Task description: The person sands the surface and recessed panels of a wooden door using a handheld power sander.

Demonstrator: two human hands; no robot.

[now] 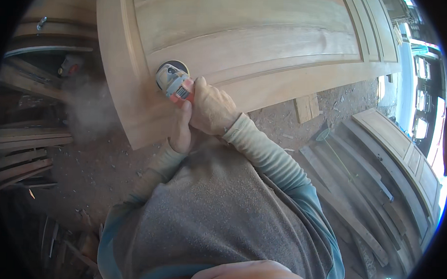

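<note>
An angle grinder (180,87) with a round sanding disc (162,71) rests on the pale wooden panelled door (122,87), near its left corner. My right hand (214,108) is closed round the grinder's red body, fingers wrapped over it. Just behind and to the left, my left hand (181,130) grips the rear of the same tool, its thumb up along the body; its other fingers are mostly hidden. Fine dust (94,103) hangs in the air off the door's left edge.
Stacked boards (31,137) and a red-and-grey tool (70,65) lie at the left. Several planks (349,193) lean at the right beside another panelled door (396,138). A short wood block (307,109) sits under the door's near edge. Shavings litter the floor (94,169).
</note>
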